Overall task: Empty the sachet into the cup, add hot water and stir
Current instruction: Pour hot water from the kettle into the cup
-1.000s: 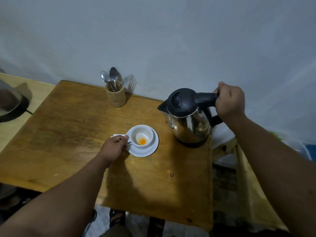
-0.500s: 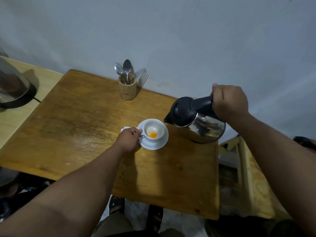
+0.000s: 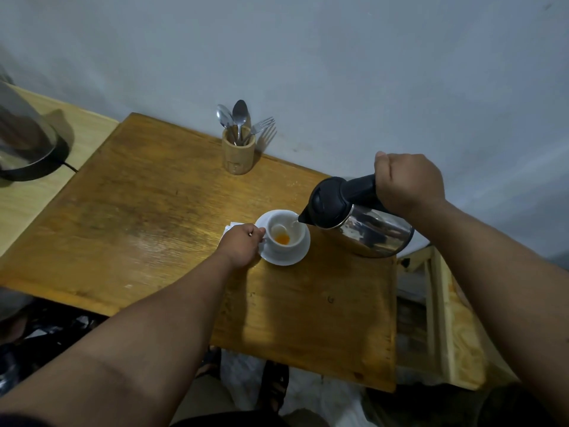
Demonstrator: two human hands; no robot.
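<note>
**Kettle tipped, water starting into the cup**

We take the cup [image 3: 284,232] as our landmark. A second ago the kettle [image 3: 354,217] stood upright to its right; now our right hand [image 3: 406,183], wrapped round the black handle, has lifted and tilted it so the spout hangs at the cup's right rim, a thin stream seemingly beginning. Our left hand [image 3: 241,245] grips the cup's handle on its left, over the saucer [image 3: 295,257]. Orange powder [image 3: 282,239] lies inside, so the sachet step looks done. Spoons [image 3: 235,118] wait well behind the cup for stirring.
</note>
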